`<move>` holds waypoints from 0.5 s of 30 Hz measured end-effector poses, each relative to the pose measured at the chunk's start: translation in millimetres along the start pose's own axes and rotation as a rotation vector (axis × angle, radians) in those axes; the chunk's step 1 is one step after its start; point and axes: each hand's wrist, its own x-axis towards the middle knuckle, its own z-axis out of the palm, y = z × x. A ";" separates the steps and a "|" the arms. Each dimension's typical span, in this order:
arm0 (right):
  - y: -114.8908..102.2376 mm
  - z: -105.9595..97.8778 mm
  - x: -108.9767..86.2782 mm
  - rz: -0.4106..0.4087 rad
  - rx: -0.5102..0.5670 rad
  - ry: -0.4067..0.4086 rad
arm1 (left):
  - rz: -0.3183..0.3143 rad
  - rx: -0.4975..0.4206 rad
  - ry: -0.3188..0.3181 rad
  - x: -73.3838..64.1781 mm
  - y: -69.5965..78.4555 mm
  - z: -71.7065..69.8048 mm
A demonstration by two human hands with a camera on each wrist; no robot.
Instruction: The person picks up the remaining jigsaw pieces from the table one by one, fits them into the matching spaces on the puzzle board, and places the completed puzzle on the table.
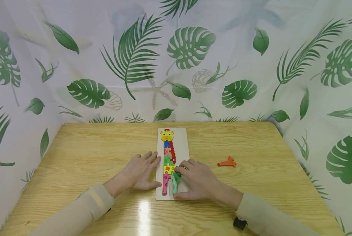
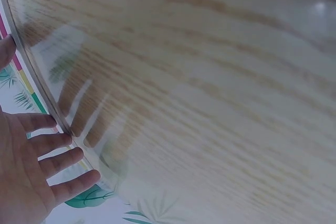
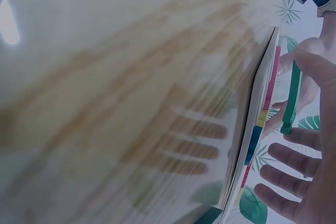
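Note:
A pale wooden board [image 1: 180, 141] lies on the table with a giraffe jigsaw on it. The yellow giraffe head [image 1: 167, 135] tops a column of blue, pink, green and yellow pieces, with a red mane piece [image 1: 172, 152] along the right and a pink leg piece [image 1: 165, 185] at the lower left. My right hand [image 1: 197, 180] pinches a green leg piece [image 3: 293, 95] between thumb and index finger, beside the pink leg; its other fingers are spread. My left hand [image 1: 141, 172] rests with extended fingers at the board's left edge.
An orange puzzle piece [image 1: 227, 162] lies on the wooden table [image 1: 105, 141] to the right of the board. Behind the table hangs a white cloth [image 1: 152, 111] printed with green leaves, which also runs along both sides.

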 end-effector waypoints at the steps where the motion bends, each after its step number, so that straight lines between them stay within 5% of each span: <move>1: -0.2 0.2 0.8 -0.002 -0.003 -0.004 | 0.001 0.000 0.001 0.0 0.1 0.0; 15: -2.9 4.3 10.6 0.014 -0.006 -0.094 | 0.003 -0.008 0.001 -0.9 0.2 0.0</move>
